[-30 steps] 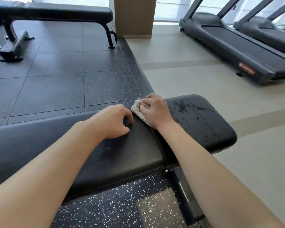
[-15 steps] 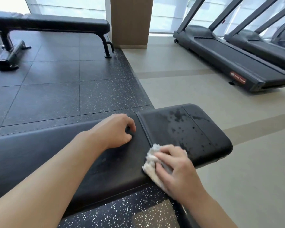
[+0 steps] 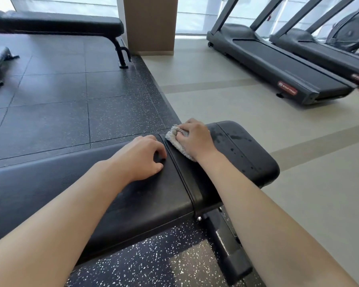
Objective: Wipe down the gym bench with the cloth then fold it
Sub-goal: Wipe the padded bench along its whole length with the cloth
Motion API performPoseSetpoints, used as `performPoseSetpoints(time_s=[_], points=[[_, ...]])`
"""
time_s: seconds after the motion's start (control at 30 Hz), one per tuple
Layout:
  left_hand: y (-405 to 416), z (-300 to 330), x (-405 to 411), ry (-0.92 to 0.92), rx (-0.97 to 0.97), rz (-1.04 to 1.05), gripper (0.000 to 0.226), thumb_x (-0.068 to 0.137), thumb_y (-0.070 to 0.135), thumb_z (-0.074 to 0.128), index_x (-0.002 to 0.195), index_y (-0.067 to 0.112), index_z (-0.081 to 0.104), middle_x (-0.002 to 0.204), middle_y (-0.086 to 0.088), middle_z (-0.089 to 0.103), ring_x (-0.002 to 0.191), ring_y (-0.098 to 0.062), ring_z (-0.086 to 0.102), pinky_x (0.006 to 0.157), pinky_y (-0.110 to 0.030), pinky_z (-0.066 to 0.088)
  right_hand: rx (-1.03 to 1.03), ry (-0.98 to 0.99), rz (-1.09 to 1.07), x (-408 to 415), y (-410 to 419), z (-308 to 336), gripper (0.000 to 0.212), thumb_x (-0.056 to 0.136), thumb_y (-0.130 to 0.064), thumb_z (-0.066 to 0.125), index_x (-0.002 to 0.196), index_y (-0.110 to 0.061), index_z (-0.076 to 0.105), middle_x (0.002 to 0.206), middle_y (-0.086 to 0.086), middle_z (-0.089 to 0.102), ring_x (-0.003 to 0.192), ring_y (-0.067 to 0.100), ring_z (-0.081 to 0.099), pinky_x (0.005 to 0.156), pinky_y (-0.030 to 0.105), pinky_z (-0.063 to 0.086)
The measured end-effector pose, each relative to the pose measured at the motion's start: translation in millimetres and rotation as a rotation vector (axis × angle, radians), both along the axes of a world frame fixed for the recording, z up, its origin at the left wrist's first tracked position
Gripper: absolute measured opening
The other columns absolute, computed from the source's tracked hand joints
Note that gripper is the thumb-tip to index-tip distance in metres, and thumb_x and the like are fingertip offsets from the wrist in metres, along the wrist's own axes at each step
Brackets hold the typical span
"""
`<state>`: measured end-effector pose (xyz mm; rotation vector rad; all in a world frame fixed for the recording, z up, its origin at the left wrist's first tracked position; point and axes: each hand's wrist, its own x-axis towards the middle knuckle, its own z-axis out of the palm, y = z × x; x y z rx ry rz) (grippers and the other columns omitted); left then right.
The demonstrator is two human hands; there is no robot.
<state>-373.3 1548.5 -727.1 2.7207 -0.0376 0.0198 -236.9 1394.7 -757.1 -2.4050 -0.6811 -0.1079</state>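
Since the wiping is what matters here, we start with the table point(image 3: 145, 195), the black padded gym bench lying across the lower view, split by a seam into a long pad on our left and a shorter end pad on our right. Beads and smears of liquid show on the end pad toward its far right, so we judge that part not yet wiped. Our left hand point(image 3: 140, 160) rests on the long pad just beside the seam, its grip loosely curled with fingertips on the vinyl and nothing held; we read that as bracing our lean and steadying the table. Our right hand point(image 3: 195, 139) sits on the end pad at its far edge, close to the seam, grip curled down over the cloth point(image 3: 179, 143) and pressing it flat to the pad, which keeps the rag bunched under the palm so pressure goes into the surface. The cloth is a small pale terry rag; only its left edge peeks out from under the hand, so we cannot tell how it is wadded. Folding looks a long way off, we think. Behind: a second bench point(image 3: 56, 23), two treadmills point(image 3: 278, 65) on the pale floor, a column point(image 3: 150, 23).
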Motion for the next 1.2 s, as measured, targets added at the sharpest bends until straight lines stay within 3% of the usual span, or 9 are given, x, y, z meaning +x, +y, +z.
performPoseSetpoints(time_s=[0.23, 0.4, 0.47, 0.6, 0.77, 0.97, 1.07, 1.13, 1.2], points=[[-9, -1, 16, -0.079, -0.102, -0.021, 0.022, 0.082, 0.021, 0.071, 0.101, 0.032, 0.076, 0.11, 0.008, 0.064, 0.109, -0.017, 0.059, 0.103, -0.034, 0.046, 0.014, -0.031, 0.06, -74, -65, -1, 0.018, 0.092, -0.022, 0.066, 0.106, -0.022, 0.078, 0.107, -0.006, 0.065, 0.103, 0.018, 0.057, 0.097, 0.042, 0.044], [-10, -8, 22, -0.054, -0.098, -0.063, 0.018, 0.084, 0.025, 0.073, 0.1, 0.033, 0.074, 0.111, 0.012, 0.061, 0.108, -0.014, 0.057, 0.101, -0.033, 0.047, 0.099, 0.007, 0.069, -132, -122, -4, 0.022, 0.092, -0.025, 0.067, 0.111, -0.027, 0.077, 0.115, -0.021, 0.062, 0.114, 0.01, 0.056, 0.1, 0.016, 0.039], [-9, -9, 23, -0.056, -0.106, -0.06, 0.016, 0.084, 0.024, 0.073, 0.098, 0.033, 0.074, 0.112, 0.013, 0.061, 0.107, -0.013, 0.057, 0.1, -0.032, 0.047, 0.067, -0.014, 0.071, -116, -117, -5, 0.021, 0.092, -0.021, 0.067, 0.11, -0.022, 0.078, 0.112, -0.017, 0.063, 0.11, 0.01, 0.057, 0.098, 0.017, 0.04], [-13, -10, 20, -0.063, -0.105, -0.042, 0.016, 0.086, 0.025, 0.071, 0.1, 0.032, 0.074, 0.115, 0.013, 0.06, 0.109, -0.014, 0.056, 0.101, -0.032, 0.046, -0.012, -0.07, -0.079, -31, -90, -4, 0.018, 0.094, -0.018, 0.066, 0.107, -0.014, 0.078, 0.108, 0.001, 0.067, 0.104, 0.024, 0.06, 0.097, 0.043, 0.047], [-4, -8, 15, -0.043, -0.073, -0.006, 0.019, 0.085, 0.026, 0.073, 0.104, 0.031, 0.073, 0.116, 0.01, 0.06, 0.11, -0.017, 0.057, 0.101, -0.037, 0.048, -0.063, -0.014, -0.211, 45, -34, 6, 0.024, 0.097, -0.019, 0.059, 0.102, -0.007, 0.079, 0.112, 0.012, 0.068, 0.109, 0.033, 0.061, 0.087, 0.033, 0.045], [21, -8, 16, -0.072, -0.072, 0.127, 0.016, 0.083, 0.026, 0.077, 0.098, 0.03, 0.075, 0.104, 0.006, 0.064, 0.103, -0.021, 0.062, 0.096, -0.039, 0.05, -0.02, -0.019, 0.014, -29, -19, 2, 0.02, 0.091, -0.017, 0.063, 0.101, -0.018, 0.08, 0.109, 0.003, 0.069, 0.106, 0.026, 0.061, 0.093, 0.029, 0.04], [18, -10, 19, -0.075, -0.083, 0.103, 0.015, 0.084, 0.026, 0.075, 0.098, 0.03, 0.075, 0.103, 0.006, 0.064, 0.102, -0.023, 0.061, 0.098, -0.038, 0.049, 0.014, -0.045, 0.177, -87, -53, -2, 0.021, 0.093, -0.025, 0.062, 0.107, -0.027, 0.078, 0.111, -0.011, 0.065, 0.106, 0.012, 0.058, 0.097, 0.029, 0.039], [12, -11, 20, -0.073, -0.096, 0.056, 0.015, 0.085, 0.026, 0.073, 0.099, 0.03, 0.074, 0.105, 0.007, 0.063, 0.104, -0.02, 0.06, 0.1, -0.037, 0.048, 0.028, -0.056, 0.21, -97, -84, -4, 0.02, 0.094, -0.026, 0.064, 0.109, -0.026, 0.077, 0.112, -0.015, 0.063, 0.109, 0.007, 0.057, 0.1, 0.021, 0.039], [7, -13, 20, -0.066, -0.113, 0.01, 0.015, 0.085, 0.027, 0.071, 0.1, 0.032, 0.074, 0.108, 0.01, 0.063, 0.107, -0.018, 0.059, 0.102, -0.039, 0.047, 0.017, -0.048, 0.171, -85, -106, -4, 0.018, 0.093, -0.021, 0.068, 0.109, -0.022, 0.078, 0.11, -0.013, 0.063, 0.108, 0.01, 0.059, 0.099, 0.025, 0.044]])
